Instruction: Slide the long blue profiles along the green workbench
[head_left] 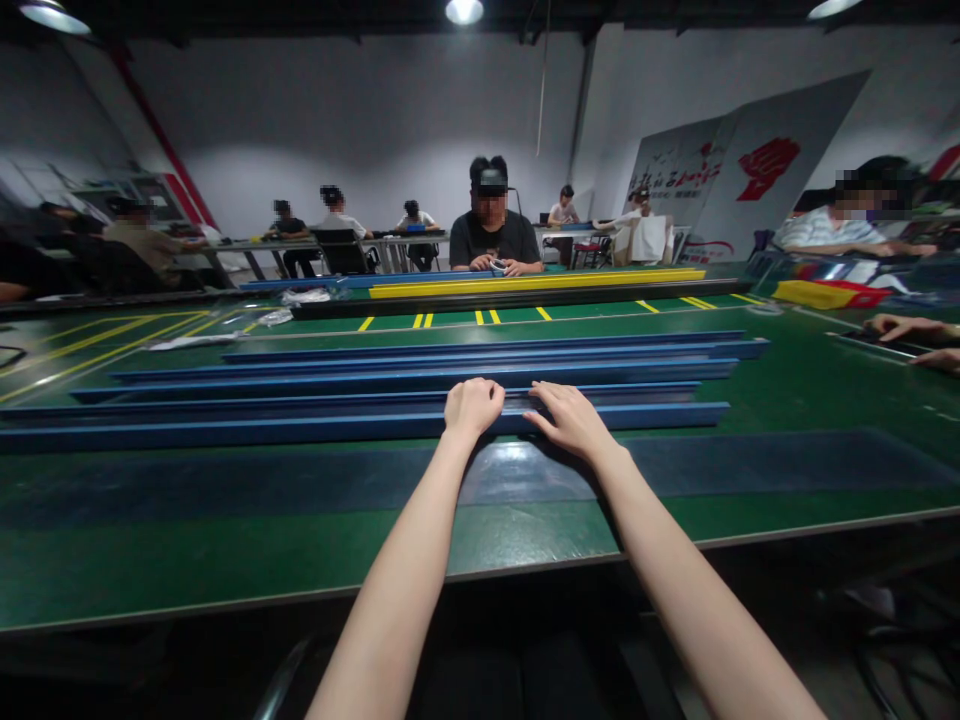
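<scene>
Several long blue channel strips lie side by side across the green table (525,545). At the nearest blue strip (225,430), my left hand (474,408) rests with its fingers curled in; what they hold, if anything, is hidden. To its right, my right hand (574,418) reaches over the same strip, its fingers apart and the fingertips at the channel. A small gap separates the two hands. Between the strips and the table's front edge lies a flat, clear dark-blue sheet (300,480), below both wrists.
Beyond the blue strips are a black strip (570,296) and a yellow strip (540,284). A person (495,235) sits opposite. On the right, another person's hands (911,330) are near a yellow and red tray (825,293). Plastic wrap (306,297) lies at the back left.
</scene>
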